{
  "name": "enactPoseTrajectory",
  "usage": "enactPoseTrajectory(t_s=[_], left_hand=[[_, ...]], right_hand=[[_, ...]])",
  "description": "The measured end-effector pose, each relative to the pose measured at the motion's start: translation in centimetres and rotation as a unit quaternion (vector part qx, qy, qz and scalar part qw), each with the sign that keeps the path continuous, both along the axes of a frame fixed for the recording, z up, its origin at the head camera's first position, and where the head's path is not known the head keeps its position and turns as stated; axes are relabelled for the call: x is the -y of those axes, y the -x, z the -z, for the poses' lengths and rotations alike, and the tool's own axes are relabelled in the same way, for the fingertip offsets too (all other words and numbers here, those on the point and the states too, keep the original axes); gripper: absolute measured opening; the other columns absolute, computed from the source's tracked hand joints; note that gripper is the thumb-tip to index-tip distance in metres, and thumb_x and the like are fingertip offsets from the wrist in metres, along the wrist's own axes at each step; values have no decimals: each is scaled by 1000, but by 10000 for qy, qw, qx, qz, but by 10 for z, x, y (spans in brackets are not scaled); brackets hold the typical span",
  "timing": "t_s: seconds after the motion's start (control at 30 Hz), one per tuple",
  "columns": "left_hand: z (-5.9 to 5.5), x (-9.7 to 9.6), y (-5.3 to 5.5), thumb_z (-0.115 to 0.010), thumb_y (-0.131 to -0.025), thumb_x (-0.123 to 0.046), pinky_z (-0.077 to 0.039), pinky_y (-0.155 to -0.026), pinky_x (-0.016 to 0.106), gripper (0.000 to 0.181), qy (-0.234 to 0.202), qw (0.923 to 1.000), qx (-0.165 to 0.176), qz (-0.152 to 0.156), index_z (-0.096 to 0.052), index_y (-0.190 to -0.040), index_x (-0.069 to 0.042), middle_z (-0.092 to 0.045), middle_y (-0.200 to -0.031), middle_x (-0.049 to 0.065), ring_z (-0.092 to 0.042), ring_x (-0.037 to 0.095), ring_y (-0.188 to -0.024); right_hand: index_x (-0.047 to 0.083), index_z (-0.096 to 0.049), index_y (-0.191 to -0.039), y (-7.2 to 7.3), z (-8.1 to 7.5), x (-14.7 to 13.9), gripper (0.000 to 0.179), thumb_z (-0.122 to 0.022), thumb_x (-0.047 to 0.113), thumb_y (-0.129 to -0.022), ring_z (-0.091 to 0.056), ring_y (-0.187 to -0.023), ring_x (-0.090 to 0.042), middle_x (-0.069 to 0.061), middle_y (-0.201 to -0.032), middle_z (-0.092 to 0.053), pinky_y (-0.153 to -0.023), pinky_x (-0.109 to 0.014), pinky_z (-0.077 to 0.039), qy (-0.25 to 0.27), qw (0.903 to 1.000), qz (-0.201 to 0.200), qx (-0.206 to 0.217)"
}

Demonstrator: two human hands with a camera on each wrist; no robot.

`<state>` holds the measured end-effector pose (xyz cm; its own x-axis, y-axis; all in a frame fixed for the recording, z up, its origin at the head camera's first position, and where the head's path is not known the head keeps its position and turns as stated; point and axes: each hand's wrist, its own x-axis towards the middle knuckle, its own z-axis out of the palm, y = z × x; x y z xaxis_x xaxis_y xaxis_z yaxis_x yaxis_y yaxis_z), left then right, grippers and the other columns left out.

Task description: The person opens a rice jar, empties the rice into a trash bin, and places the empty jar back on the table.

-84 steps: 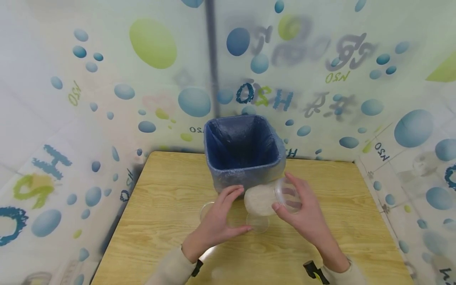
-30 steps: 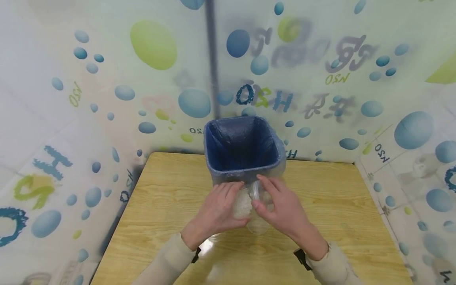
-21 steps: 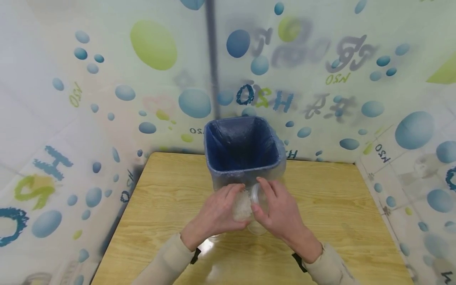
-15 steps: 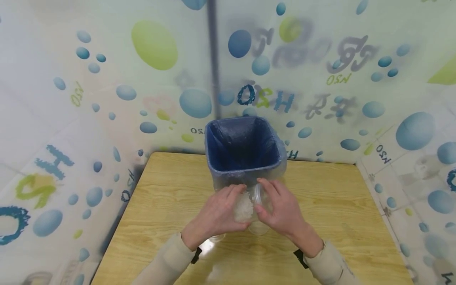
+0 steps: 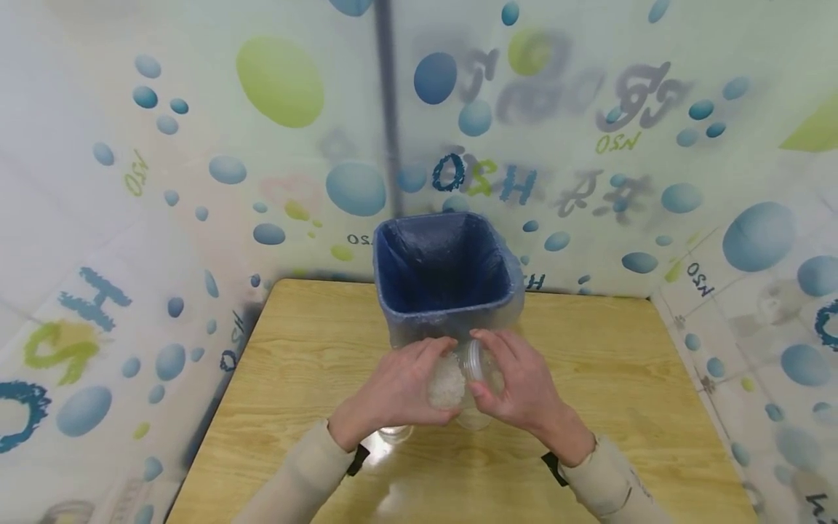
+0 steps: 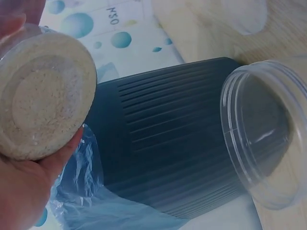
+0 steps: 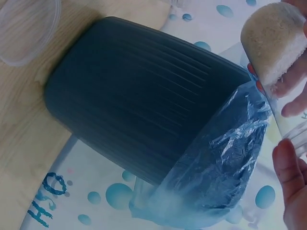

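Note:
A clear jar of white rice lies tilted between both hands, close in front of the bin. My left hand grips its rice-filled end, thumb and fingers spread round the wall. The left wrist view shows the round bottom of the rice jar resting against that palm. At the other end, my right hand holds the clear, ringed neck part between thumb and fingers. In the right wrist view the rice sits toward the far end, and the right thumb presses near the ringed end.
A bin lined with a blue plastic bag stands at the back of the wooden table. Behind the left forearm stands a second clear jar. A clear round lid lies below the hands. Patterned curtains surround the table.
Earlier my right hand held the rice jar alone, farther right, while the left hand stood apart. The jar has moved left and my left hand now grips it. The last second shows only slight shifts.

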<state>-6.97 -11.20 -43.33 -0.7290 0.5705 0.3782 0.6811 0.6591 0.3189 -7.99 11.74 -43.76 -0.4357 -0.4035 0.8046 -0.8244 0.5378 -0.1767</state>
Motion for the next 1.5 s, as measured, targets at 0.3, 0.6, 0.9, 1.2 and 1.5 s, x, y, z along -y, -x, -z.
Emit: enactPoseTrajectory(t_s=[0.3,0.6,0.9,1.2,1.5], left_hand=[[-8,6,4,-91,-62,-54,-59,-77,38,98,192,9990,357,176,-54,-142,-10,-67,-128,4,-68,19,-103],[-12,10,10,-90,-62,-49,-57,-77,35,96,257,9961,722,429,-54,-142,-11,-68,-129,3,-67,16,-100],[-9,11,14,-89,-63,-50,-55,-81,34,97,328,9909,1138,636,-52,-144,-13,-68,-126,-1,-65,14,-99],[-10,15,23,-92,-61,-45,-53,-76,27,96,-12,9786,1810,981,-53,-143,-15,-69,-112,-4,-63,10,-91],[-3,22,31,-90,-65,-31,-54,-83,27,94,-823,9229,3344,1720,-49,-148,-12,-65,-121,-2,-62,11,-99]], right_hand=[[-5,-67,-113,4,1,6,65,-43,55,-101,-66,-84,-27,-15,-104,-69,-59,-40,-57,268,9976,-267,-582],[-7,-66,-110,10,2,6,64,-44,52,-100,-66,-82,-28,-16,-103,-70,-59,-40,-57,225,9944,-498,-906],[-8,-66,-110,10,4,5,64,-44,52,-100,-66,-82,-29,-16,-103,-70,-58,-40,-58,106,9909,-671,-1160],[-8,-65,-114,14,-1,4,66,-40,52,-103,-66,-84,-29,-16,-104,-69,-63,-40,-58,-183,9882,-877,-1241],[-5,-62,-117,21,-9,7,64,-39,53,-102,-65,-88,-28,-16,-106,-66,-66,-36,-59,-511,9786,-1608,-1178]])
